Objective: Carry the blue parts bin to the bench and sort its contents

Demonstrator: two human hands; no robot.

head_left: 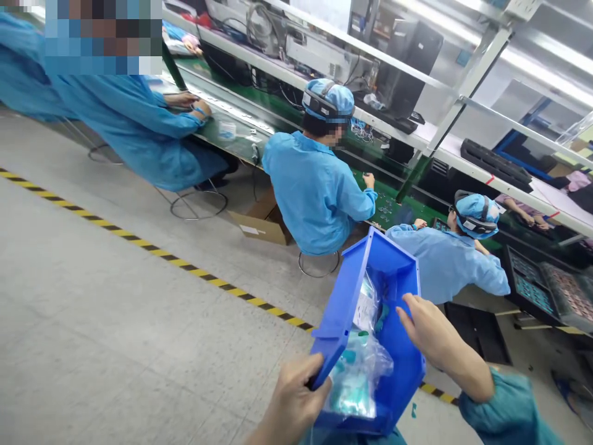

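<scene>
Gripped the blue bin (398, 358) by its front lip with the left hand (296, 402); reached the open right hand (428, 330) over the plastic bags (356, 371) inside (fingers spread, holding nothing).

A bright blue plastic bin (370, 321) holds clear bags of teal parts (354, 377); yellow-and-black striped tape (152, 251) crosses the speckled grey floor (115, 321); the workers' smocks (315, 191) are light blue.
</scene>
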